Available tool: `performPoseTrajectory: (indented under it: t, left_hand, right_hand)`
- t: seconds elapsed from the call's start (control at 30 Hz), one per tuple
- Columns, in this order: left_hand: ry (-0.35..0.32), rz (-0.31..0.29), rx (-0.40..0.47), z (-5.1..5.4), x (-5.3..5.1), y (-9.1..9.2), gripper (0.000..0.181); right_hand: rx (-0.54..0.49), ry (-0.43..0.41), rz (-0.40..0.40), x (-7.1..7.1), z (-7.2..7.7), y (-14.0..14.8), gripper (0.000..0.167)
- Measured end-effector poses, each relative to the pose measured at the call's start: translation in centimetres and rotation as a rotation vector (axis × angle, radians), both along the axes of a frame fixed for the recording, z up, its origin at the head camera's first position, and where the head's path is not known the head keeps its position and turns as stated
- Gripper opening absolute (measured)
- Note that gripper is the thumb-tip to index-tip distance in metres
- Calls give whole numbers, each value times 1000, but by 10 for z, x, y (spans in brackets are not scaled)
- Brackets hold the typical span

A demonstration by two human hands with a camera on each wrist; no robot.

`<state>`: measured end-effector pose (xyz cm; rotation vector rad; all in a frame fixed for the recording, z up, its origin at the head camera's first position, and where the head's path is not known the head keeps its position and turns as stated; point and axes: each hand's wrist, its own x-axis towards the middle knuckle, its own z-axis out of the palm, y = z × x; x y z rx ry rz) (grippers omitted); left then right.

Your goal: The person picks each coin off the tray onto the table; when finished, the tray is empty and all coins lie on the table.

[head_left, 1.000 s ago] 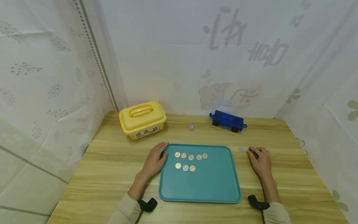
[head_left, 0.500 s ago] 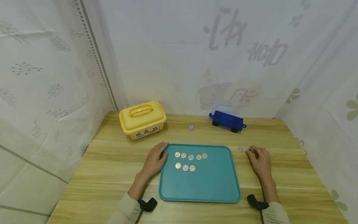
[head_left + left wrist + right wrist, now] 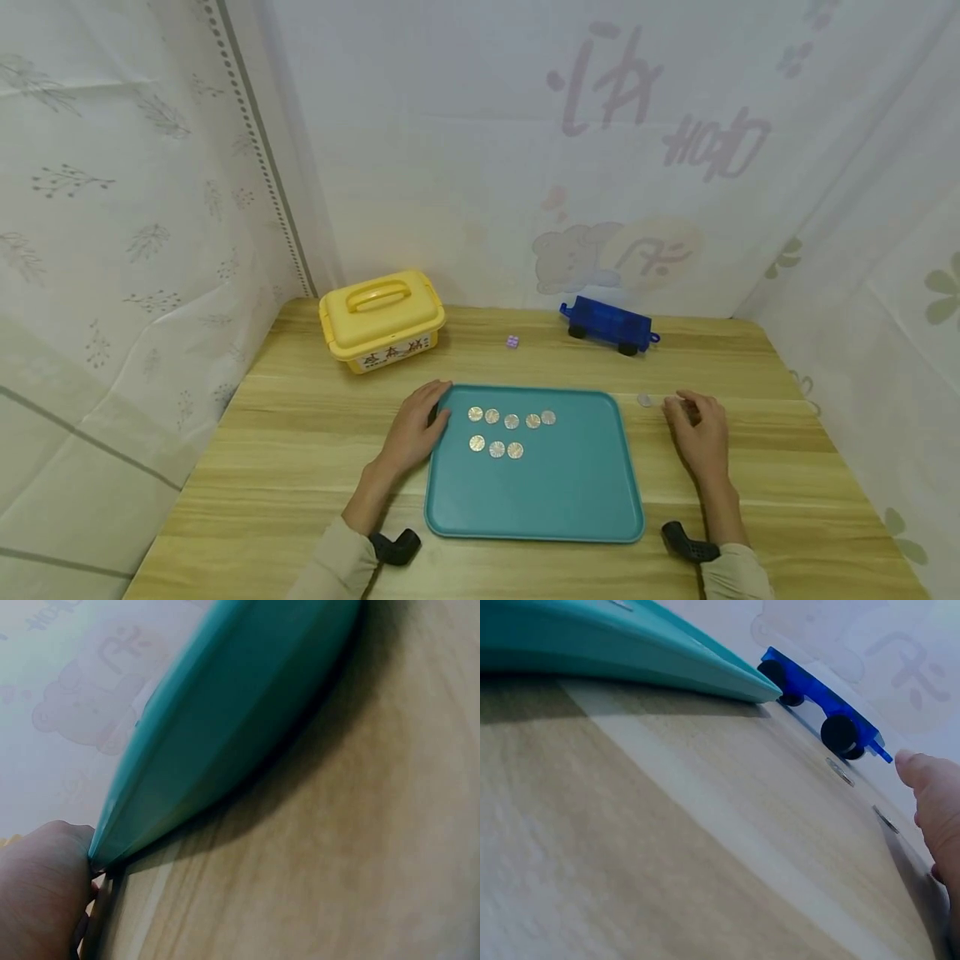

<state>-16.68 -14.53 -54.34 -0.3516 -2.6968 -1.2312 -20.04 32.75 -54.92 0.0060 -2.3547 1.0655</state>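
My left hand (image 3: pixel 411 427) grips the left rim of a teal tray (image 3: pixel 555 504), near its far corner. In the left wrist view its thumb side (image 3: pixel 46 881) meets the tray's corner. Two rows of shiny round coins (image 3: pixel 512 422) lie inside the tray. My right hand (image 3: pixel 702 423) is on the table beyond the tray's right side, fingers bent. One loose coin (image 3: pixel 644 400) lies just left of its fingertips. The right wrist view shows another coin (image 3: pixel 886 819) close beside the fingers, below the thumb tip. Whether the fingers hold anything is hidden.
At the back left stands a yellow lidded box (image 3: pixel 382 312) with a handle. A small purple cube (image 3: pixel 512 342) sits behind the tray. Further right is a blue wheeled toy wagon (image 3: pixel 609 323). Patterned white cloth (image 3: pixel 450 167) hangs behind the wooden table (image 3: pixel 300 475).
My right fingers have shifted slightly; the dark coin edge seen earlier at their tips is out of sight in the head view. My left hand and the coins on the tray stay put.
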Motion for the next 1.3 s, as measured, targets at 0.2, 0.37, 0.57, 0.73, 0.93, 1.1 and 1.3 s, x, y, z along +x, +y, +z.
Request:
performPoseTrajectory:
  t: [0.2, 0.37, 0.57, 0.73, 0.93, 1.1, 1.3]
  left_hand:
    - [-17, 3, 4, 0, 0, -1, 47]
    - [-6, -8, -8, 0, 1, -2, 46]
    - [-14, -5, -17, 0, 0, -2, 46]
    - [0, -1, -12, 0, 1, -1, 46]
    - [14, 0, -16, -1, 3, -1, 47]
    - [-7, 3, -5, -2, 4, -1, 47]
    - [3, 0, -4, -2, 1, -2, 47]
  right_hand:
    - [31, 27, -24, -1, 4, -5, 25]
    - [9, -62, -7, 9, 13, -24, 28]
    - [45, -83, 122, 15, 23, -55, 27]
    - [109, 3, 256, 18, 22, -85, 23]
    - [209, 3, 380, 26, 15, -117, 26]
    - [250, 15, 457, 30, 14, -139, 28]
    - [312, 43, 527, 35, 15, -163, 30]
